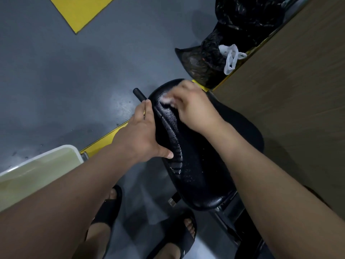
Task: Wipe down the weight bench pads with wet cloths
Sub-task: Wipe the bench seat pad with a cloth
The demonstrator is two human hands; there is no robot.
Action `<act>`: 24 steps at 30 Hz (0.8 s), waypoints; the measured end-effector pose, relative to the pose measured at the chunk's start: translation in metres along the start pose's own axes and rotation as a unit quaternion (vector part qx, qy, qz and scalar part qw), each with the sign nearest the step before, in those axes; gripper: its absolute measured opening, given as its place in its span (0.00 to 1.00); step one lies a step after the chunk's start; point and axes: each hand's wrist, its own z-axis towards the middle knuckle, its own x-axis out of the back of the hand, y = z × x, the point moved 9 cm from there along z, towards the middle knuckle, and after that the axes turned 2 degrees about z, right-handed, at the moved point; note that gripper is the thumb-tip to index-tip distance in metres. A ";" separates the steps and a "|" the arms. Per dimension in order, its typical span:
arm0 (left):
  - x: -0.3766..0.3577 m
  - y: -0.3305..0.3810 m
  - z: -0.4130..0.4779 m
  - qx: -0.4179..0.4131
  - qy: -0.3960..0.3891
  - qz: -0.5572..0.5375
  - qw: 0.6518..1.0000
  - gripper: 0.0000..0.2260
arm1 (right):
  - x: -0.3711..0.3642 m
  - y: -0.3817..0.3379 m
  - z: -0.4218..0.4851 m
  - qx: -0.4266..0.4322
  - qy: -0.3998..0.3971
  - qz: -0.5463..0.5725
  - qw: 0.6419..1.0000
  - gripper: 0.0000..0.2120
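Hands are both working on bench pad [196, 165], black & textured, running from near the person's legs away toward top of view. Right hand [194, 109] is lying on pad's far end, fingers curling down onto white cloth [167, 100]. Cloth is showing only as a small bunched bit under the fingertips, pressing against pad surface, edges blurred. Left hand [141, 135] is clamping pad's left edge: fingers are wrapping over the side, thumb is lying on top surface nearer the person. Cloth is sitting just beyond left hand's fingertips, w/ both hands close together on far half of pad. Pad surface is glistening w/ droplets, esp. along the creased left side. Black rod [139, 94] is sticking out from behind pad's far left, touching left hand's fingertips or just beside them, can't tell which. Metal frame [229, 221] is showing under pad's near end.

Floor [65, 81] is showing grey w/ scattered wet specks. Yellow marking [80, 12] is lying at top left, & yellow stripe [104, 138] is running diagonally under left forearm. Pale tub [37, 171] is sitting at left by the stripe. Black bin bags [233, 30] & white plastic bag [230, 57] are resting beyond pad against wood-look panel [289, 81] at right. Person is wearing black sandals [110, 208].
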 end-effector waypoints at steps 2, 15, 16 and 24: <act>0.000 0.000 0.000 -0.002 0.001 -0.003 1.000 0.72 | -0.003 0.009 0.016 -0.047 0.033 -0.018 0.998 0.11; 0.009 -0.027 -0.008 0.016 -0.034 0.050 0.998 0.57 | -0.007 -0.017 -0.011 0.031 -0.052 -0.053 0.997 0.10; 0.010 -0.035 -0.010 0.035 -0.049 0.073 0.995 0.52 | -0.010 -0.013 0.005 0.009 -0.035 -0.061 0.997 0.09; 0.033 -0.048 -0.016 0.081 -0.026 0.108 0.990 0.18 | -0.038 -0.061 -0.057 0.106 -0.131 -0.064 0.984 0.15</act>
